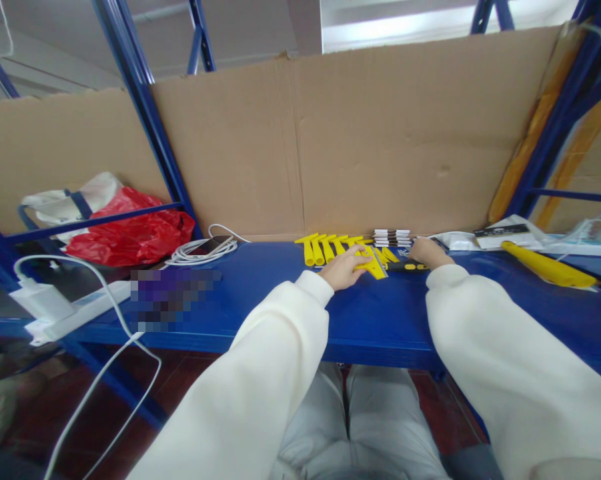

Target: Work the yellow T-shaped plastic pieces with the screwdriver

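Observation:
My left hand [344,268] is closed on a yellow scraper [376,267] with a wide flat head, held just above the blue table [275,293]. Behind that hand lies a row of several yellow scraper handles [317,251], side by side. My right hand [427,253] reaches to the back of the table, beside a stack of small black-and-white packs [391,238]. Its fingers are curled, and whatever they grip is too small to make out. Below them lies a black-and-yellow tool [414,265], with small yellow pieces [389,255] to its left.
A tall cardboard panel [380,140] closes off the back. To the right lie a long yellow tool [547,265] and white packaging [510,232]. On the left are a coiled white cable [195,255], a phone [214,245], a power strip [85,312] and a red plastic bag [130,230].

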{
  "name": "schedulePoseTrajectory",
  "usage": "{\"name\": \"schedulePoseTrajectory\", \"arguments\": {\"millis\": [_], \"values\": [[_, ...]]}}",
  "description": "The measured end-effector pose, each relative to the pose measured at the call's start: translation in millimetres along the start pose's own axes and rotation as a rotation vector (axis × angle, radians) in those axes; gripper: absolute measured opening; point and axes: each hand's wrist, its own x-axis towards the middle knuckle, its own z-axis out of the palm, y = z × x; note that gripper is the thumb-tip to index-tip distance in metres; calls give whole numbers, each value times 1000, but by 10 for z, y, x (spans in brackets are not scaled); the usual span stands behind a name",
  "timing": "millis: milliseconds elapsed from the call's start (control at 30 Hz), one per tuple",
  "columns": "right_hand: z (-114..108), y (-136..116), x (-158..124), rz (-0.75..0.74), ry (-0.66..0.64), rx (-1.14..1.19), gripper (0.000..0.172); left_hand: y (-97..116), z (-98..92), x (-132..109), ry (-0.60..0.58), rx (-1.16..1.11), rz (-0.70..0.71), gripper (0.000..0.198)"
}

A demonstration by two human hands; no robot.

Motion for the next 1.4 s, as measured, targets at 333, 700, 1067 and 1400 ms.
{"name": "schedulePoseTrajectory", "arguments": {"millis": [333,700,1067,1400], "values": [[12,-7,47,-32,-6,-33,47,-17,29,25,15,24,22,37],[59,27,133,-57,29,-35,47,-68,98,28,72,13,26,34],[36,-6,102,-55,15,-10,50,-101,106,45,51,33,43,41],[34,-24,139,-85,3,-74,47,-84,84,49,51,-6,47,41]]}}
